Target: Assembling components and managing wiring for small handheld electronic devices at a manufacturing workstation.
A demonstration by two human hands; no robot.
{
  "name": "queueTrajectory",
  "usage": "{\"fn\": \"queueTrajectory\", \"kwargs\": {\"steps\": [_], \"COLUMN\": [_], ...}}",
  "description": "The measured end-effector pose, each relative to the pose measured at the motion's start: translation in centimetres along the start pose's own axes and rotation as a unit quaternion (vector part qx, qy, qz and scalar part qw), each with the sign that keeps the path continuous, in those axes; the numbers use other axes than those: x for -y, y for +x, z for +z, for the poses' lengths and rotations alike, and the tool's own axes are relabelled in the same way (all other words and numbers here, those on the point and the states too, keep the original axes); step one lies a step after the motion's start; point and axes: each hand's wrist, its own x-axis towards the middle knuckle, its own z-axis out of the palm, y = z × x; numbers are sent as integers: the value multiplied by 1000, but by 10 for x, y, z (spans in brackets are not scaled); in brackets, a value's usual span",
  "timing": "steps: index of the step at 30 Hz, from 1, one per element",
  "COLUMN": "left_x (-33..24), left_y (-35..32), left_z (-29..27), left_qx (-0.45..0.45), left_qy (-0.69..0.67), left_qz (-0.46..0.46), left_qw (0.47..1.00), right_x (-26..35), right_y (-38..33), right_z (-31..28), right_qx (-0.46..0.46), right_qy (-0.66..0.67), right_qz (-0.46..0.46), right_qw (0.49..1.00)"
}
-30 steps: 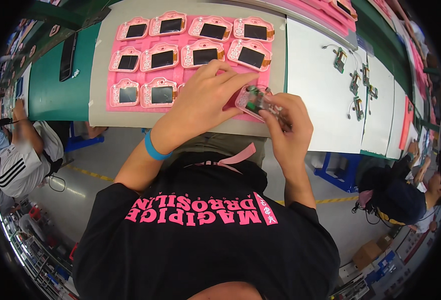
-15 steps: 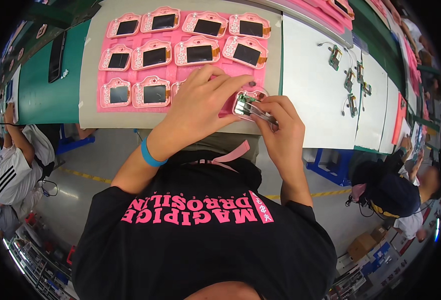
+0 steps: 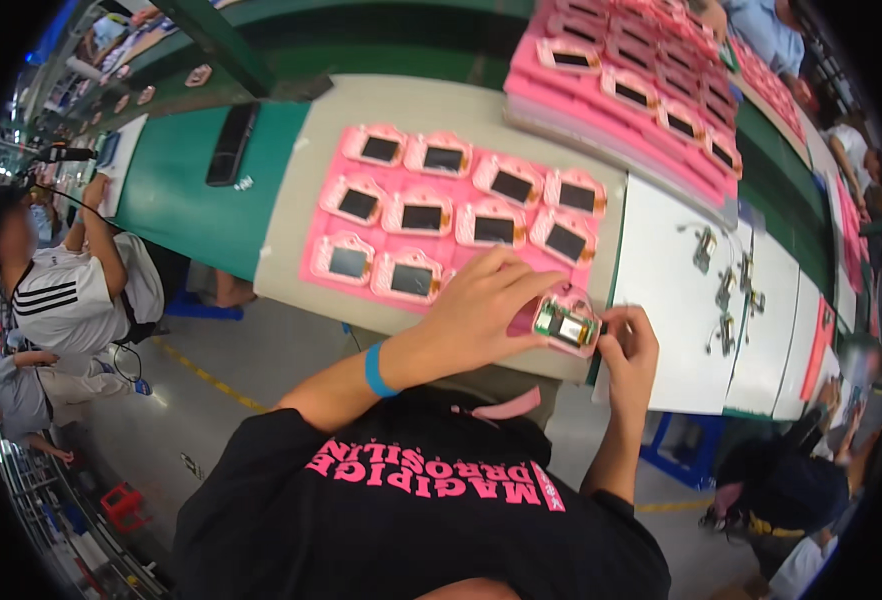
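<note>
A small pink device casing (image 3: 579,350) lies open-side up in front of me, at the lower right corner of the pink tray. Inside it show a green circuit board (image 3: 542,321) and a silver rectangular part (image 3: 569,327). My left hand (image 3: 486,305) holds the casing from the left, thumb at the near edge and fingers reaching over the far edge. At its right edge my right hand (image 3: 631,350) is closed in a pinch. A small dark bit shows at those fingertips, too small to name. Several pink casings with dark screens (image 3: 422,217) sit in rows on the pink tray (image 3: 321,240).
Several circuit boards with wires (image 3: 726,295) lie on the white surface (image 3: 661,300) to the right. Stacked pink trays (image 3: 621,130) stand at the far right. A black oblong device (image 3: 231,145) rests on the green mat (image 3: 176,190). Other people work on both sides.
The whole view has turned and shifted. My right hand has drawn back from over the casing to its right edge, uncovering the silver part. My left hand still holds the casing.
</note>
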Motion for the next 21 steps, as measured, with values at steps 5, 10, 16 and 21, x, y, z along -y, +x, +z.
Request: {"fn": "queueTrajectory", "kwargs": {"steps": [5, 10, 16, 21], "left_x": [17, 124, 315, 297], "left_y": [13, 87, 126, 121], "left_z": [-95, -172, -216, -202], "left_qx": [26, -55, -95, -169], "left_qy": [-46, 36, 216, 280], "left_qz": [-104, -137, -173, -41], "left_qw": [993, 988, 956, 944], "right_x": [0, -5, 26, -23], "right_y": [-4, -12, 28, 94], "right_z": [-7, -19, -48, -160], "right_qx": [-38, -56, -128, -275], "right_qy": [-92, -88, -219, -463], "right_qz": [46, 41, -16, -81], "right_qw": [994, 994, 967, 839]}}
